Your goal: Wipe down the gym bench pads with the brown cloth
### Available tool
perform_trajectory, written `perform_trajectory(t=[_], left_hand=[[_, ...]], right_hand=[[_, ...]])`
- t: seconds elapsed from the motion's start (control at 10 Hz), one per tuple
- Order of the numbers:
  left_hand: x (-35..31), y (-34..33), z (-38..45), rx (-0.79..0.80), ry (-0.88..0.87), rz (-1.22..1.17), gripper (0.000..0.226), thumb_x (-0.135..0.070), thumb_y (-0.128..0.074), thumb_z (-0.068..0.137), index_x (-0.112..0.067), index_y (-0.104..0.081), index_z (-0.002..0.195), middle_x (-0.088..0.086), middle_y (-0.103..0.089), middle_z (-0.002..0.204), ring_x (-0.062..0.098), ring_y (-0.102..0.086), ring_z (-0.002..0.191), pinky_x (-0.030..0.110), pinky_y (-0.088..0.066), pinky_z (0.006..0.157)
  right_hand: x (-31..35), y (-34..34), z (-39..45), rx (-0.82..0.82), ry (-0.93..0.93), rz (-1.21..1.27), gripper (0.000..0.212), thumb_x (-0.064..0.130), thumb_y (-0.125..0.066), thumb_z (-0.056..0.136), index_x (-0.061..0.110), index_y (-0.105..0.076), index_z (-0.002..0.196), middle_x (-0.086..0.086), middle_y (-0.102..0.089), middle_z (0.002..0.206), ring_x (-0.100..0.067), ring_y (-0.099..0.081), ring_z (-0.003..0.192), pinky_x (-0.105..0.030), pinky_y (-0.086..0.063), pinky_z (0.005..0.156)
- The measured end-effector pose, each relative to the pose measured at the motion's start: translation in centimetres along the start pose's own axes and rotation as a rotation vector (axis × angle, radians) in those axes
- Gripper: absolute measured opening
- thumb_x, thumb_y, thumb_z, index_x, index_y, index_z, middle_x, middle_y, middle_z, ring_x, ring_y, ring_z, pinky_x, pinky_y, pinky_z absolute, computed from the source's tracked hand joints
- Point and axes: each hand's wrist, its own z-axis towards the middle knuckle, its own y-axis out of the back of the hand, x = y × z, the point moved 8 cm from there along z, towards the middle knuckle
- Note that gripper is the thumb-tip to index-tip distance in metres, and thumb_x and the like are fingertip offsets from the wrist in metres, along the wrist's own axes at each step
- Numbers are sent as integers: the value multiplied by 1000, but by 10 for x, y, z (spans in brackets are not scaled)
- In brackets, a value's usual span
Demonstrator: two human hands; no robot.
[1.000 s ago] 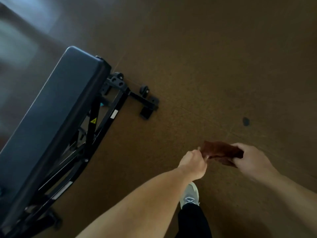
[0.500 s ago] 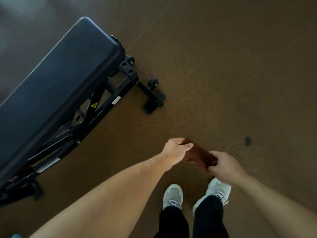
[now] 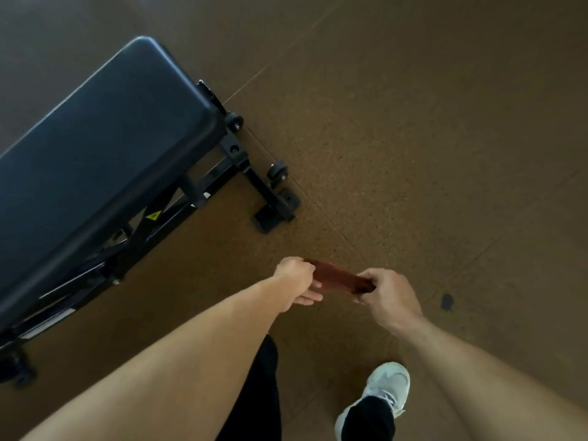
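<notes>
While my left hand (image 3: 297,279) and right hand (image 3: 386,296) still grip the cloth (image 3: 340,277) stretched between their fingers, the bench (image 3: 95,160) has drawn nearer.

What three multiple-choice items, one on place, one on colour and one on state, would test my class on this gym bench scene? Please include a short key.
1. Where is the brown cloth?
A. Spread on the bench pad
B. Held between both hands above the floor
C. Lying by the shoe

2. What colour is the shoe?
A. White
B. Red
C. Black

3. How does the bench pad stand?
A. Touched by the left hand
B. Covered by the cloth
C. Untouched, apart from both hands

Key: B, the left hand and the right hand each grip an end of the cloth over the floor. A, the shoe shows white below a black trouser leg. C, neither hand nor cloth meets the pad.
</notes>
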Motion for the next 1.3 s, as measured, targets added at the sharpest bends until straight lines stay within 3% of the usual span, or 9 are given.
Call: perform_trajectory(t=[0.1,0.2,0.4,0.6,0.7,0.9,1.0,1.2,1.3], left_hand=[[-8,31,32,-49,28,13,47,-22,-47,108,-20,-39,154,16,-68,124,29,-76,88,43,-63,84],[-28,59,61,-91,-55,98,39,-31,-60,102,-13,-50,135,15,-67,117,27,-76,86,44,-63,85],[-86,101,118,-202,-277,242,34,-12,-66,96,-29,-47,118,12,-62,124,31,-67,109,48,-58,97],[-142,114,169,-274,-535,169,27,-15,-61,101,-32,-50,118,3,-58,123,22,-60,112,42,-54,97],[-149,129,199,-372,-586,154,27,-14,-60,101,-34,-54,119,0,-61,125,21,-59,115,37,-50,93],[-100,174,251,-505,-321,243,49,-1,-51,102,-21,-46,147,12,-55,143,29,-56,129,35,-47,99],[-79,185,266,-466,-205,351,58,-5,-55,101,-14,-37,156,16,-51,149,32,-52,133,36,-45,101],[-76,160,251,-330,-217,449,57,-15,-63,100,-20,-43,153,11,-54,147,30,-54,129,39,-46,99],[-85,131,220,-232,-242,447,51,-19,-65,99,-20,-51,148,9,-58,142,28,-55,127,38,-46,98]], right_hand=[[33,-36,20,97,25,-65,26,16,-79,87,38,-73,99,14,-69,90,-7,-67,87,-32,-56,82],[62,-66,40,173,86,-52,32,16,-79,88,34,-73,113,11,-65,105,-6,-61,98,-29,-50,92],[108,-81,111,-98,113,22,40,15,-70,93,39,-69,124,14,-60,104,-8,-58,98,-35,-53,90],[141,-75,169,-467,255,-98,50,9,-71,89,29,-65,135,8,-63,116,-13,-57,109,-33,-54,90],[152,-97,203,-460,317,-109,50,8,-68,94,24,-61,141,4,-62,125,-16,-54,118,-36,-53,98],[163,-177,245,-159,375,-106,54,-2,-55,100,22,-54,148,3,-55,150,-15,-46,137,-33,-39,115],[164,-207,245,-15,380,-127,57,-5,-56,98,22,-55,148,1,-48,156,-16,-39,145,-37,-35,120],[155,-182,219,-35,315,-123,54,2,-58,98,27,-57,146,5,-52,152,-17,-43,139,-38,-43,113],[131,-144,195,-95,128,19,44,13,-54,102,32,-62,141,8,-57,146,-15,-50,137,-38,-45,111]])
